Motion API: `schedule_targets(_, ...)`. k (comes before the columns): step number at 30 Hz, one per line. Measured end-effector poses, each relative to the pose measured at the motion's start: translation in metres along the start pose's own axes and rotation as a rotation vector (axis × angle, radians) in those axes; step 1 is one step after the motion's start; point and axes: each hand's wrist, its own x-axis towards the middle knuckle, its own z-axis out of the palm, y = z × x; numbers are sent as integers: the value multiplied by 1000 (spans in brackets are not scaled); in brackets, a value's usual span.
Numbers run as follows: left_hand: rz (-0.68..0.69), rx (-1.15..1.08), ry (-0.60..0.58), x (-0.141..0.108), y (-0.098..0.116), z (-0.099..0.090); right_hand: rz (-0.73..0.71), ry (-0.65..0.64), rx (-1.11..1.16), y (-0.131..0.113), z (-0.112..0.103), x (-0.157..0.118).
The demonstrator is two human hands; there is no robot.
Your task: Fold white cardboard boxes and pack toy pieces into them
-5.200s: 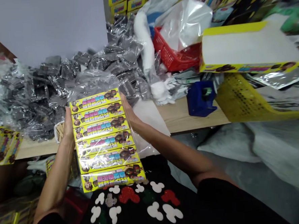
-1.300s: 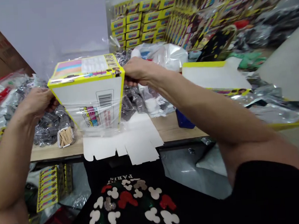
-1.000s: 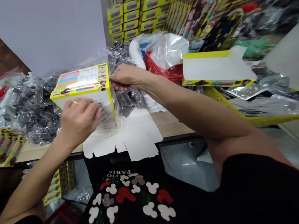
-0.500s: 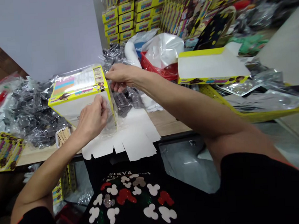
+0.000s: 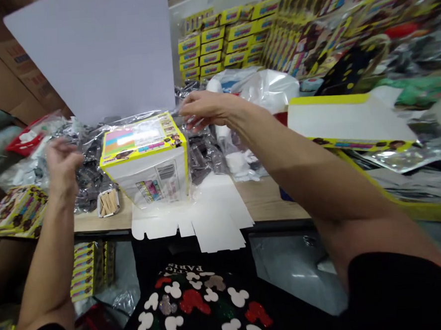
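A yellow-and-white printed carton (image 5: 145,162) stands on a flat white die-cut card (image 5: 216,215) at the table's front edge, loosely wrapped in clear plastic film (image 5: 158,193). My right hand (image 5: 209,111) reaches over the carton's top right corner and appears to pinch the film there. My left hand (image 5: 64,164) is raised to the left of the carton, fingers loosely apart, touching nothing and holding nothing. It hangs above bags of grey parts (image 5: 90,178). The carton's left and back faces are hidden from this angle.
A small tray of wooden sticks (image 5: 108,202) stands left of the carton. An open yellow box (image 5: 348,120) lies at right, white plastic bags (image 5: 271,89) behind. Stacked yellow boxes (image 5: 221,48) fill the back. Printed yellow cards (image 5: 17,212) lie at the table's left end.
My left hand has left the carton's front face and moved up and left. The carton now stands by itself on the white card, and my right hand stays at the film near its top corner.
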Motion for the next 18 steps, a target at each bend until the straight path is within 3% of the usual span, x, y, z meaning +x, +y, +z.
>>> schedule_targets(2, -330, -64, -174, 4, -32, 4, -30, -10, -32, 2, 5, 3)
schedule_targets(4, -468, -79, -219, 8, -54, 21, -90, 62, -99, 3, 15, 10)
schedule_targets(6, -462, -86, -162, 20, -61, 39, -139, 166, -152, 3, 24, 17)
schedule_targets(8, -416, -113, -114, 40, -55, 49, -163, 265, -152, -2, 25, 22)
schedule_targets(12, -115, -259, 9, 79, -21, 40, -238, 409, -34, -15, 7, 20)
schedule_targets(15, 13, -413, 85, 77, -2, 27, -167, 348, 56, -16, -5, 3)
schedule_targets(18, -150, -426, -21, 49, -1, 17, -58, 174, 99, -13, -1, -21)
